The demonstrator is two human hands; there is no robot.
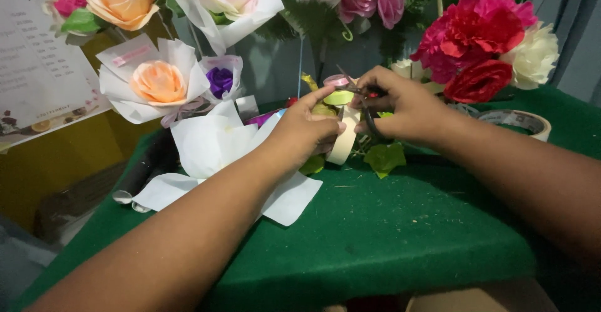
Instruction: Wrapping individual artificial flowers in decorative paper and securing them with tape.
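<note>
Scissors (366, 102) are in right hand (400, 108), fingers closed on the handles, blades near pink tape roll (338, 81). Left hand (307, 130) pinches a cream tape strip (344, 138) w/ thumb & fingers, above green table (388, 237), just beside white paper wrap (213, 143).

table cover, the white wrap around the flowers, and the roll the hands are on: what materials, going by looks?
Table cover: green felt-like cloth, matte and fuzzy, no sheen. White wrap: likely paper or thin nonwoven sheet, matte, holding stiff folds and sharp corners. Roll by the left hand: cream tape, probably paper masking type, dull surface. Scissors in the right hand: dark handles, probably plastic; blades mostly hidden.
</note>
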